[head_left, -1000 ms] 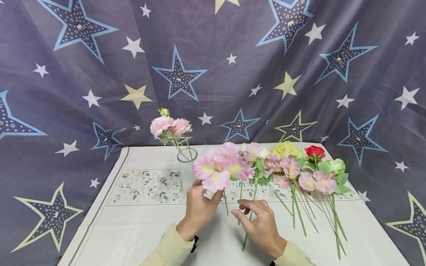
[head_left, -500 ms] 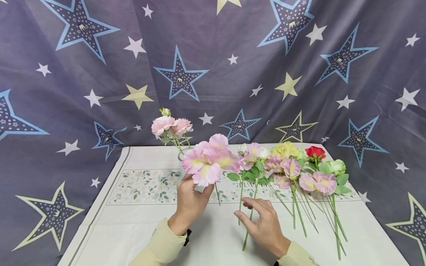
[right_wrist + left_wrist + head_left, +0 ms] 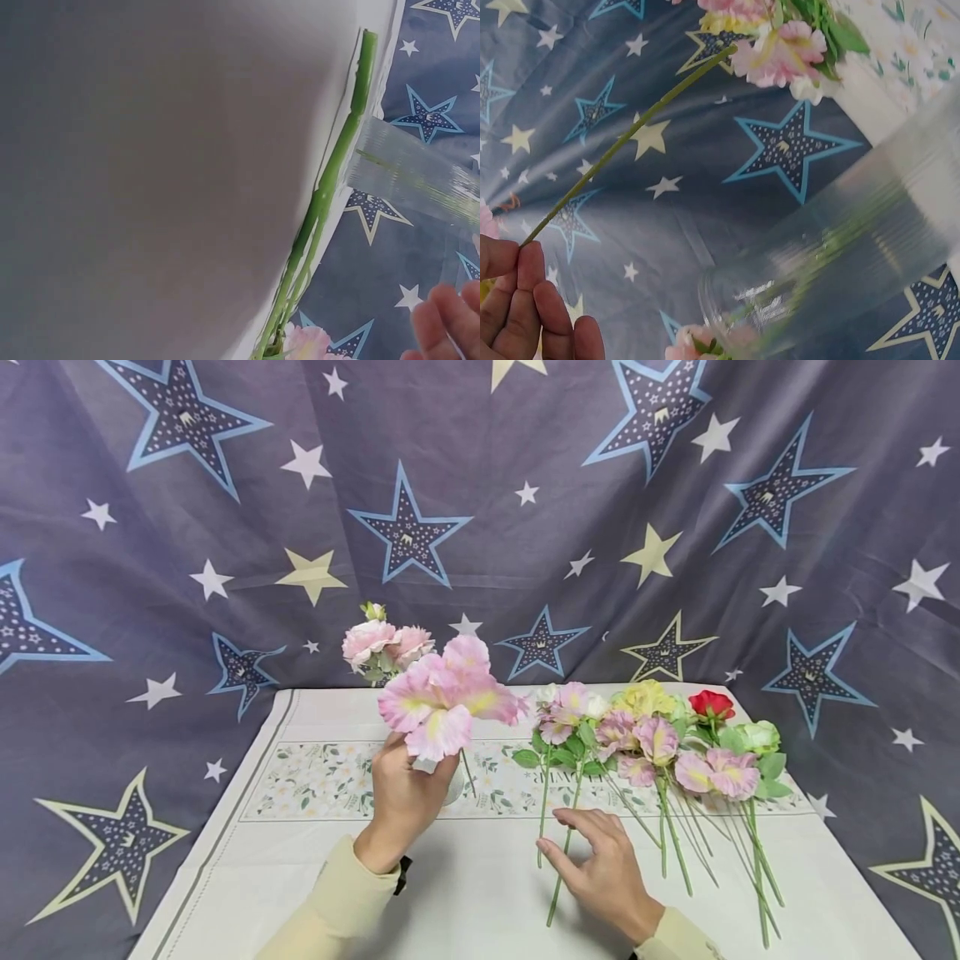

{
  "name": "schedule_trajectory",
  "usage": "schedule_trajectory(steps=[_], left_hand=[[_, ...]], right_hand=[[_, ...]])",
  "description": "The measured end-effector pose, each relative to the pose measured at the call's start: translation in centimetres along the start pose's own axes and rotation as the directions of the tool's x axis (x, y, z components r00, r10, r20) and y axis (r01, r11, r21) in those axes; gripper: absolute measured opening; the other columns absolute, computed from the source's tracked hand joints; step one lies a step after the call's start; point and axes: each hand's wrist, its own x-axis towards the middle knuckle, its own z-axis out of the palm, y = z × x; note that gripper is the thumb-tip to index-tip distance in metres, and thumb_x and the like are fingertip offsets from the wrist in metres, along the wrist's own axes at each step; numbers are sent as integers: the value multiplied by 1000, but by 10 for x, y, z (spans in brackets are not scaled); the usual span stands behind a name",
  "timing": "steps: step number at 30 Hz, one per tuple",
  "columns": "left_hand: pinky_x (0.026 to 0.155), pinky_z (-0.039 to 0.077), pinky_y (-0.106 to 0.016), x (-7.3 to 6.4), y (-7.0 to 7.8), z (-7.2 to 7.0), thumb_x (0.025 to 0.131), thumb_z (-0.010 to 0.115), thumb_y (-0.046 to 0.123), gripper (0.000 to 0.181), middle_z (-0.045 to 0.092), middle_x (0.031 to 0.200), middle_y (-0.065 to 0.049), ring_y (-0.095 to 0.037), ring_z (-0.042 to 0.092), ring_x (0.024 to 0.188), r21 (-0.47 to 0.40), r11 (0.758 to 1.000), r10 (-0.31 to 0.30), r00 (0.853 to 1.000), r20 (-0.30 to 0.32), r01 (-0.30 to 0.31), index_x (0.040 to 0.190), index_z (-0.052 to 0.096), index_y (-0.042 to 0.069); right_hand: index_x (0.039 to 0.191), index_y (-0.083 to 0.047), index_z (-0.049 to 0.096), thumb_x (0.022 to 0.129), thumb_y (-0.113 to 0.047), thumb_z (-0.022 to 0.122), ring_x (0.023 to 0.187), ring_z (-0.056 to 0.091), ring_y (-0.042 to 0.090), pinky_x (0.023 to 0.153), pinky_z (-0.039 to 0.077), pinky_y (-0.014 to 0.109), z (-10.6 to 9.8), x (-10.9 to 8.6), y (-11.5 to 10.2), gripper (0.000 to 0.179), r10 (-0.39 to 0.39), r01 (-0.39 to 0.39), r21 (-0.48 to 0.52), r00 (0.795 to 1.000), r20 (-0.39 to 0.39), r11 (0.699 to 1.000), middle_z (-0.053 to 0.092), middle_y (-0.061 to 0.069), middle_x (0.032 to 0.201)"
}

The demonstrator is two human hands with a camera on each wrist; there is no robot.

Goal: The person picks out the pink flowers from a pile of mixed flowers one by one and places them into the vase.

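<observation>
Pink flower (image 3: 438,697): I logged it raised above the table (image 3: 232,877) in the left hand (image 3: 408,785), its yellow-marked bloom in front of the vase (image 3: 870,232) on the head feed. Behind everything hung a purple-grey, star-printed curtain (image 3: 495,443). White tabletop next, crossed by a floral printed band (image 3: 315,781). Loose flowers (image 3: 656,739) lay across its right part, I noted pink, yellow and red blooms among them. Vase was clear and mostly hidden from the head camera; left wrist view showed stems inside it, and pale pink blooms (image 3: 367,639) showed behind the held flower. Right hand (image 3: 603,868): thumb and fingers loosely curved, well parted, holding nothing, over a loose stem (image 3: 554,902); contact I could not tell. Left hand: thumb and fingertips pinched the held stem (image 3: 630,146) close to its bloom, the far end free.
</observation>
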Motion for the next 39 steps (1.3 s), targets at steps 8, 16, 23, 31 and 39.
schedule_trajectory(steps=[8, 16, 23, 31, 39], left_hand=[[70, 56, -39, 13, -4, -8, 80, 79, -4, 21, 76, 90, -12, -27, 71, 80, 43, 999, 13, 1000, -16, -12, 99, 76, 2], [66, 52, -41, 26, -7, -14, 80, 77, -1, 15, 73, 82, -12, -28, 67, 73, 68, 998, 2, 998, -65, 3, 94, 74, 1], [66, 51, -42, 39, -10, -19, 82, 78, 5, 12, 72, 77, -12, -31, 67, 73, 87, 996, 34, 994, -100, -26, 90, 72, 0], [66, 51, -43, 50, -13, -21, 84, 79, 11, 15, 71, 76, -13, -32, 66, 71, 111, 993, 51, 986, -160, -34, 88, 72, -2], [69, 52, -43, 61, -15, -25, 83, 81, 10, 16, 72, 79, -13, -32, 70, 74, 127, 991, 57, 974, -218, -30, 89, 73, -2]], right_hand=[[114, -13, 75, 81, -27, 88, 89, 69, 18, 83, 45, 36, -1, -2, 3, 38, 9, -9, -23, 1000, 5, 1000, 76, 0, 103], [115, -15, 74, 80, -27, 88, 89, 69, 17, 83, 46, 36, -2, -2, 3, 40, 0, 0, -33, 1000, -6, 999, 76, 0, 104], [114, -14, 74, 80, -28, 88, 91, 69, 17, 83, 47, 37, -2, -2, 3, 39, 13, -13, -30, 1000, 6, 999, 76, 0, 105], [114, -14, 75, 80, -31, 88, 94, 68, 12, 85, 47, 34, -3, -3, 4, 40, 47, -45, -50, 998, 32, 998, 76, -3, 106], [114, -14, 75, 80, -29, 88, 91, 69, 17, 82, 46, 37, -3, -2, 4, 39, 19, -18, -35, 1000, 11, 999, 76, -1, 105]])
